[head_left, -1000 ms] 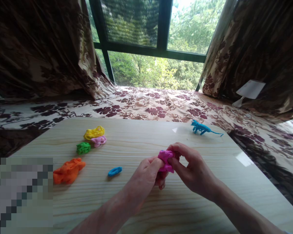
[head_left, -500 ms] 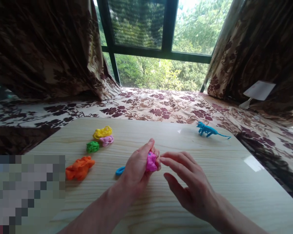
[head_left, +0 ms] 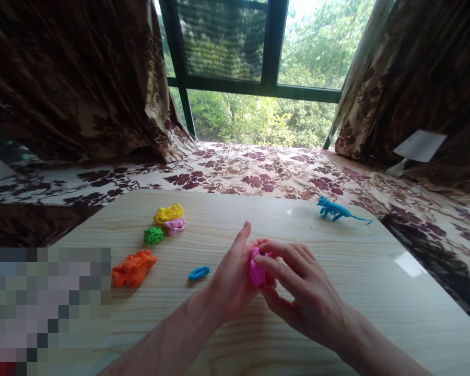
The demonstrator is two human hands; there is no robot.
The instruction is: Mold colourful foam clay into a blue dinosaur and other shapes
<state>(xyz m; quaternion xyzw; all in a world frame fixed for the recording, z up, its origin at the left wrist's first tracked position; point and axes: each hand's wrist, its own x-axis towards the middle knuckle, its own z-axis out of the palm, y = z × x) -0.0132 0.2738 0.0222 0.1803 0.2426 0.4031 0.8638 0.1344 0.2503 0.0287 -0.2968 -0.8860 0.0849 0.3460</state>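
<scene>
A lump of bright pink modelling clay (head_left: 257, 269) rests in the palm of my left hand (head_left: 235, 277), whose thumb points up and away from it. The left fingers curl behind the lump and are partly hidden. From the right, my right hand (head_left: 301, 282) has its fingertips and thumb on the same clay. A small dark spot shows on top of the lump, close to the right fingertips. To the left of my left hand, a blue clay ring (head_left: 199, 273) lies flat on the table (head_left: 149, 329).
Orange clay (head_left: 134, 269), green clay (head_left: 153, 235), yellow clay (head_left: 168, 213) and pale pink clay (head_left: 175, 226) lie on the left side. A blue clay animal with a long tail (head_left: 334, 209) stands at the back right. Beyond the table are patterned cloth (head_left: 258, 167) and a white lamp (head_left: 421, 146).
My right hand left the pink clay, then came back onto it. My left hand turned its palm up around the lump and then loosened, with the thumb lifted. The view shifted slightly left.
</scene>
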